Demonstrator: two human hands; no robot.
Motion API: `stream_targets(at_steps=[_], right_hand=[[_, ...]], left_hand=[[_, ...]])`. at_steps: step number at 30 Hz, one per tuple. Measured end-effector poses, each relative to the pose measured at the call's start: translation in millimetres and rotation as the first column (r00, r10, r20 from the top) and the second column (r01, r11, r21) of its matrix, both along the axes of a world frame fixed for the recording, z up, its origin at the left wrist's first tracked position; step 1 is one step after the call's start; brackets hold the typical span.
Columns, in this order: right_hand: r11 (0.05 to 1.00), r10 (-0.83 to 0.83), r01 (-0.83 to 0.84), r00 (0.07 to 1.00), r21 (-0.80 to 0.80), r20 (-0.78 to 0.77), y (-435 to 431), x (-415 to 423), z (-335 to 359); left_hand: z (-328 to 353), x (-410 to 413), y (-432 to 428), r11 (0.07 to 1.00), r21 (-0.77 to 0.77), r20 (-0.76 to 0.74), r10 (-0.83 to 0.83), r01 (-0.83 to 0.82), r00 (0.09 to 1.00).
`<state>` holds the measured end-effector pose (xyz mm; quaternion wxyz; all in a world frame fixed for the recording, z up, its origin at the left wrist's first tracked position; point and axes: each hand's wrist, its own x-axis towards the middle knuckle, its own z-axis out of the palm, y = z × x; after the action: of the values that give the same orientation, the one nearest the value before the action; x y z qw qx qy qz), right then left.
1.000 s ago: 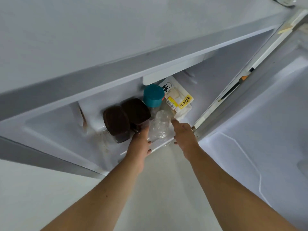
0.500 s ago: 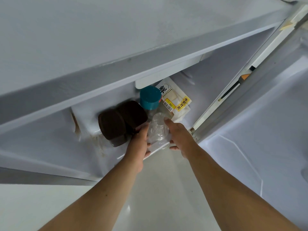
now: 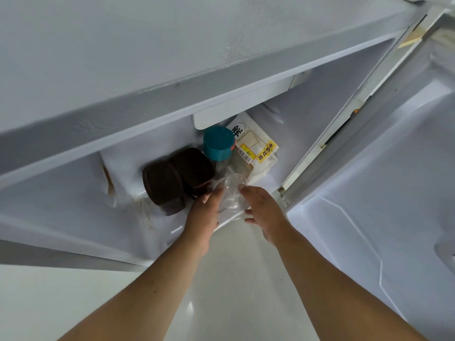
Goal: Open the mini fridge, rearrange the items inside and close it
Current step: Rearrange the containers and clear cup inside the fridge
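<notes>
1. The mini fridge (image 3: 73,217) stands open, and its door (image 3: 394,193) is swung away to 3 o'clock, so both arms can reach the bottom shelf from the front.
2. A clear plastic bottle (image 3: 232,193) stands at the front edge of the shelf, near the middle of the view. It is the nearest item to the person, so I think it is the one being moved now.
3. The left hand (image 3: 205,212) is at 9 o'clock of the bottle, fingers half curled, with the thumb side against the bottle wall. It seems to steady the bottle, not to lift it.
4. The right hand (image 3: 264,210) is at 3 o'clock of the bottle, open and relaxed. Its fingertips are at the bottle's side, but I cannot tell if they really touch it; it grips nothing firmly.
5. Behind the bottle, at 12 o'clock, is a jar with a teal cap (image 3: 218,142). At 10 o'clock two dark brown containers (image 3: 177,180) lean side by side and touch each other.
6. A bread bag with a yellow label (image 3: 256,148) lies at 1 o'clock against the back, probably because it is flat and soft.
7. The rearranging appears to be in progress; the door is not yet closed.
</notes>
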<state>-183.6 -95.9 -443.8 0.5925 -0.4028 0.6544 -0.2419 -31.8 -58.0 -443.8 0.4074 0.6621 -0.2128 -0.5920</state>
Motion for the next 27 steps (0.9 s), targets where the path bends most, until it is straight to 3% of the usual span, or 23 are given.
stream_targets(at_steps=[5, 12, 18, 27], right_hand=[[0.996, -0.037, 0.026, 0.992, 0.088, 0.123, 3.6, -4.5, -3.9], [0.996, 0.028, -0.024, 0.999, 0.089, -0.044, -13.9, 3.2, 2.9], [0.972, 0.022, -0.091, 0.953, -0.215, -0.302, -6.9, 11.4, 2.1], [0.951, -0.143, 0.132, 0.989, -0.279, -0.021, 10.5, 17.9, 13.1]], left_hand=[[-0.3, 4.0, 2.3, 0.999, -0.002, 0.001, -0.048, 0.048, 0.999], [3.7, 2.7, -1.1, 0.998, 0.004, 0.058, -0.064, 0.064, 0.996], [4.1, 1.8, 4.6, 0.994, -0.082, 0.165, -0.055, 0.069, 0.985], [11.5, 0.7, 9.8, 0.986, -0.118, -0.036, 0.111, -0.114, 0.993]])
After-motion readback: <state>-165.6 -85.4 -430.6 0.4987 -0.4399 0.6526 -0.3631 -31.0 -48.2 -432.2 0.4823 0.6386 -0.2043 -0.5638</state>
